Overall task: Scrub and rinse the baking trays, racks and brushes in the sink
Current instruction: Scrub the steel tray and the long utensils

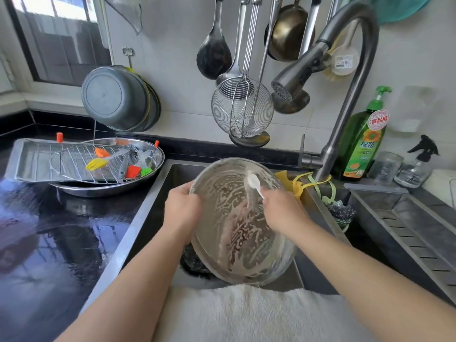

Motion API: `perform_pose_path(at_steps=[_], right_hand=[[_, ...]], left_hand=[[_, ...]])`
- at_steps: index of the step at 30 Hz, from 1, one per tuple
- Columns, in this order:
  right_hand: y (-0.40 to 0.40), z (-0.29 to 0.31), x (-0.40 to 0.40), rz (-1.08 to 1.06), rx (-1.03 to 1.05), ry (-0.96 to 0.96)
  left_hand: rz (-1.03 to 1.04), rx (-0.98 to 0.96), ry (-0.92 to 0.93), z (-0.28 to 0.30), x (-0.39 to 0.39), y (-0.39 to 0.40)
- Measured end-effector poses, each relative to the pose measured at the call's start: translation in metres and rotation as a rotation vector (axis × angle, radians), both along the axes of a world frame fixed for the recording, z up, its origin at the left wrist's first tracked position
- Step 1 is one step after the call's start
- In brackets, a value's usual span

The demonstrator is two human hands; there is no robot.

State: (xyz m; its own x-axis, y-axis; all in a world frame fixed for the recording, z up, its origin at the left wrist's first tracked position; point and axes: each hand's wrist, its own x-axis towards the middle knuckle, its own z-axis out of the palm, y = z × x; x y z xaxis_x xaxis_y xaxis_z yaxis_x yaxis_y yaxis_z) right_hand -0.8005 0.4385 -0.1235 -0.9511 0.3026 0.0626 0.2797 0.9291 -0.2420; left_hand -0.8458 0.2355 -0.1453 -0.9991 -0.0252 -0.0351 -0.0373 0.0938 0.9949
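**Soapy round tray scrubbed over the sink**

A round steel tray (243,225), streaked with white suds, is held tilted over the sink (158,193), its lower rim close to the white towel (246,314) draped on the sink's front edge. The left hand (183,209) grips the tray's upper left rim, fingers curled over the edge. The right hand (281,213) pinches the handle of a small white brush (253,181), whose head lies against the tray's inner face near the top.

On the dark, wet bench (49,230) to the left, a second round steel tray (111,187) carries a rectangular baking tray (27,159), a wire rack (79,161) and several silicone basting brushes (97,164) in yellow, orange, red and green. A curved steel faucet (345,82) rises at the right behind the sink, with a green dish soap bottle (362,141) just beside it and a steel wool scourer (341,213) hanging at the sink's right wall.
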Motion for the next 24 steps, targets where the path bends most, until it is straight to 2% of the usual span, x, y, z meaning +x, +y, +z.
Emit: perform_pose_path(at_steps=[2, 5, 8, 11, 12, 15, 17, 21, 24], right_hand=[[-0.016, 0.002, -0.006, 0.048, -0.133, 0.026], [-0.049, -0.009, 0.022, 0.384, -0.296, -0.11], [-0.032, -0.013, 0.043, 0.485, -0.132, -0.33], [0.012, -0.032, 0.052, 0.385, 0.107, -0.596], [0.023, -0.037, 0.056, 0.319, 0.098, -0.581], [0.05, -0.034, 0.056, 0.172, -0.312, -0.327], [0.066, -0.032, 0.051, 0.127, -0.485, -0.146], [0.064, -0.04, 0.047, 0.166, -0.538, -0.106], [0.067, -0.044, 0.04, 0.14, -0.594, -0.03]], left_hand=[[-0.077, 0.014, 0.028, 0.001, 0.004, 0.004], [-0.062, 0.045, 0.031, -0.003, -0.001, -0.001], [-0.008, 0.006, 0.011, -0.007, -0.007, -0.007], [-0.011, -0.25, 0.065, -0.011, -0.007, -0.005], [-0.023, -0.306, 0.059, -0.013, -0.008, -0.005], [-0.105, -0.403, -0.04, -0.025, -0.012, -0.004], [-0.16, -0.496, -0.041, -0.03, -0.014, -0.002], [-0.292, -0.653, -0.006, -0.028, -0.004, 0.01], [-0.315, -0.992, -0.034, -0.019, -0.007, 0.02]])
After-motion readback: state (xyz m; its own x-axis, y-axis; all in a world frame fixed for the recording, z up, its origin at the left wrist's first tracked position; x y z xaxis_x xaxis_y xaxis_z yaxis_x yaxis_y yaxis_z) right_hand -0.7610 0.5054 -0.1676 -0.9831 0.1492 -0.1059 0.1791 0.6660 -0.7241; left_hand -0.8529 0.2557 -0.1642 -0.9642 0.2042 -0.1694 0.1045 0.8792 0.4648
